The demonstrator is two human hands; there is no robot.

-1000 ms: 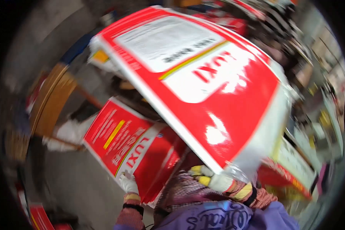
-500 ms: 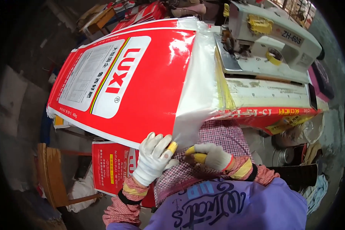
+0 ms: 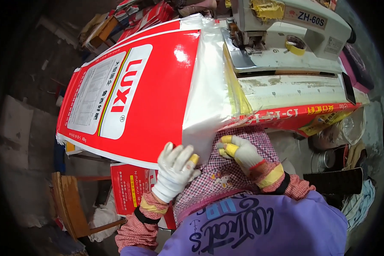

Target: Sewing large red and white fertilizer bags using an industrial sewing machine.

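A red and white printed sack point(image 3: 166, 85) lies across the work surface, with its translucent plastic liner point(image 3: 207, 85) reaching out past the right side. My left hand point(image 3: 175, 168), in a white glove with yellow tape on a finger, rests on the sack's near right corner, fingers stretched over the edge and thumb apart. Just right of the liner's near end is my right hand point(image 3: 242, 152), gloved with yellow-taped fingers. Its fingers are loosely bent and apart, and nothing shows in them. Below the hands is my checked apron point(image 3: 217, 183).
A white sewing machine point(image 3: 286, 34) with a yellow tape roll point(image 3: 295, 45) stands at the far right. In front of it runs a worn white ledge point(image 3: 294, 91) with ruler marks. A wooden chair point(image 3: 68, 205) is at the near left, beside another red sack point(image 3: 126, 187). More red sacks point(image 3: 153, 19) are piled at the back.
My right hand has moved up and away from the left hand, beside the liner's near end. My left hand stays at the sack's corner. The view has shifted, moving the sewing machine left and up.
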